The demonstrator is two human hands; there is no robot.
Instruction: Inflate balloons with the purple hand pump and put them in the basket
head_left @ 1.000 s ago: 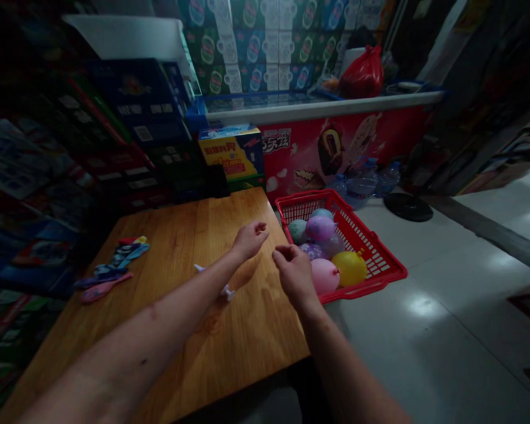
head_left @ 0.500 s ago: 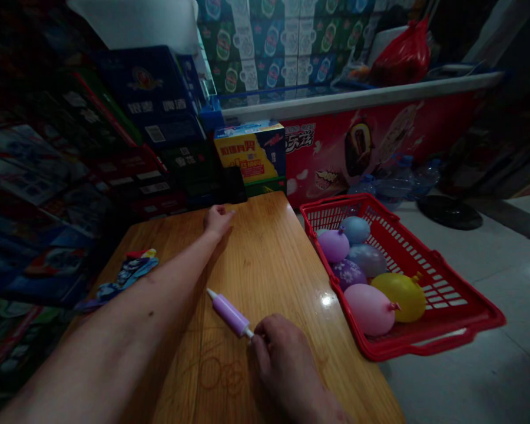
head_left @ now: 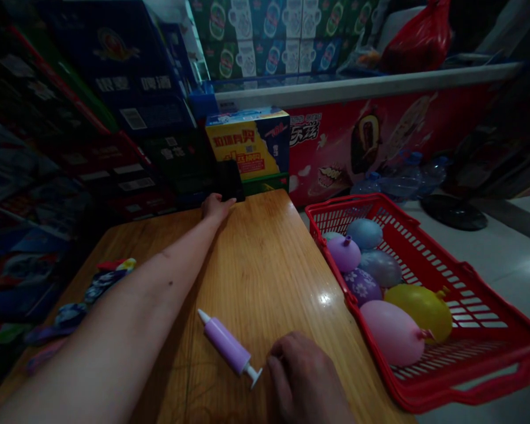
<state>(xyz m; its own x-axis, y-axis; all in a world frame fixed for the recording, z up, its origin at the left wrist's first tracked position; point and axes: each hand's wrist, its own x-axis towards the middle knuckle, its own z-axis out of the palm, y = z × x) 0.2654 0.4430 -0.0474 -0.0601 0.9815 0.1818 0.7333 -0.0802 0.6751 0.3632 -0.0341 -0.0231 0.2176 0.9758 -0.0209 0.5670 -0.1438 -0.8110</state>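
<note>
A purple hand pump point(head_left: 227, 346) with a white nozzle and a white T-shaped handle lies on the wooden table point(head_left: 260, 253). Just right of its handle rests my right hand point(head_left: 307, 374), loosely curled, the thumb apart from the index finger and no object visible in it. My left hand point(head_left: 218, 206) is stretched to the table's far edge, at the foot of a dark rectangular object point(head_left: 230, 179) that leans on the boxes. Its thumb is extended and the fingers are partly hidden; whether it touches the dark object is unclear. Uninflated balloons point(head_left: 101, 282) lie left of my forearm.
A red plastic basket point(head_left: 463, 268) with several inflated balloons, one pink point(head_left: 393, 333) and one yellow point(head_left: 419, 309), stands along the table's right side. Stacked cartons and a yellow box point(head_left: 247, 144) border the far edge, before a red-fronted freezer point(head_left: 327, 147). Plastic bottles point(head_left: 406, 176) stand behind the basket.
My right hand has let go of the pump's handle and moved slightly right. My left hand has reached farther, up to the dark object. The view has shifted a little.
</note>
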